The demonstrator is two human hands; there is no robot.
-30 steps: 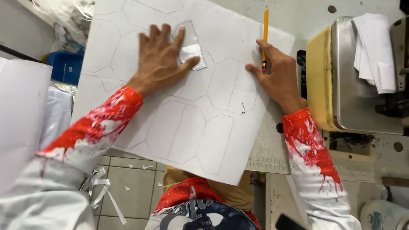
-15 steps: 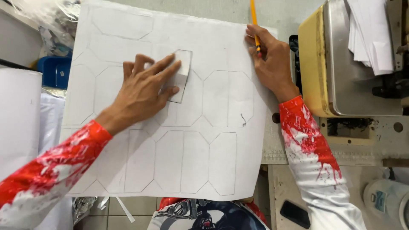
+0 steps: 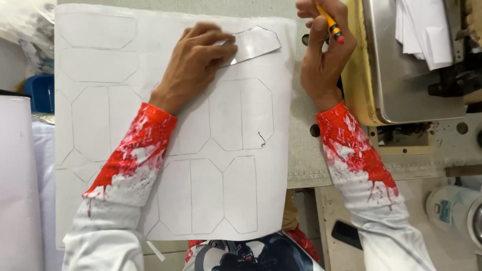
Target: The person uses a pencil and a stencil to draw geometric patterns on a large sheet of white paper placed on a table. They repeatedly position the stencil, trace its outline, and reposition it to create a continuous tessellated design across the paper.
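Since the earlier frame your left hand (image 3: 198,62) slid the clear template (image 3: 253,44) up to the top right corner of the white sheet (image 3: 150,135), and your right hand (image 3: 324,47) lifted off the sheet. Left hand lay flat, fingers pressing the template down on the sheet. Right hand was clenched around a yellow pencil (image 3: 329,22), just beyond the sheet's right edge, over the grey tabletop (image 3: 301,150), beside the sewing machine (image 3: 406,65).
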